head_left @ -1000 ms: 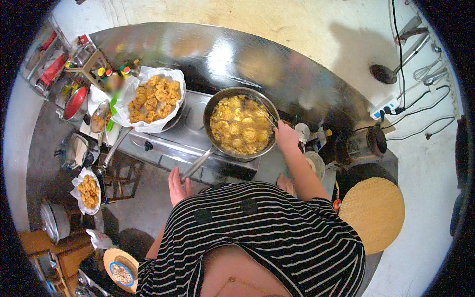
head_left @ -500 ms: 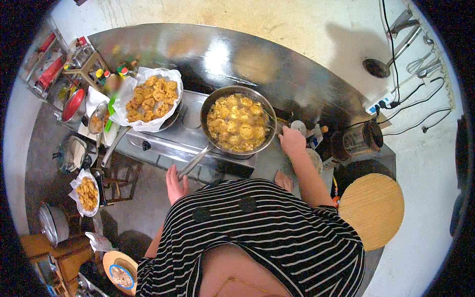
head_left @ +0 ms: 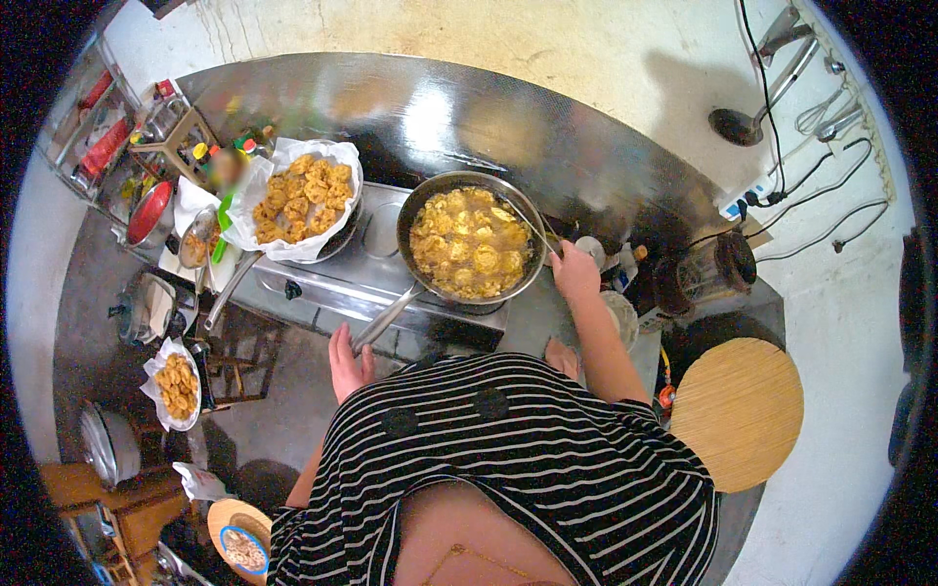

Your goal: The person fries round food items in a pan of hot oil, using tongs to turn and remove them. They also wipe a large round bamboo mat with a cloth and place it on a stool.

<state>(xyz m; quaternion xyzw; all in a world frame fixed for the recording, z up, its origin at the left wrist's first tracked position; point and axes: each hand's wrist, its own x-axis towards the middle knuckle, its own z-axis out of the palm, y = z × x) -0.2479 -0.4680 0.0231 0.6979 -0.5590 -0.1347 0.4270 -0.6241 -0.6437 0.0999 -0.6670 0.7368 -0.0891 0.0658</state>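
A deep frying pan (head_left: 405, 210) full of bubbling oil sits on the right burner of the steel gas stove (head_left: 381, 303). Several golden fritters (head_left: 469, 239) float in the oil. From the right, my right hand (head_left: 576, 273) grips a thin metal utensil (head_left: 529, 224) whose far end reaches into the pan; its exact kind is unclear. My left hand (head_left: 350, 365) is beside the end of the pan's long handle (head_left: 389, 317), fingers stretched out, and whether they touch it I cannot tell.
Fried pieces (head_left: 305, 200) fill a paper-lined pan (head_left: 344, 156) on the left burner; its handle (head_left: 230, 291) juts toward me. Lower left is another paper-lined dish (head_left: 174, 422) of fried food. A blender-like jar (head_left: 703, 278), cords (head_left: 831, 234) and a round wooden board (head_left: 738, 415) are at right.
The utensil in my right hand now shows across the pan's right side, angled into the oil. Some fritters have shifted in the oil. My left hand stays beside the handle.
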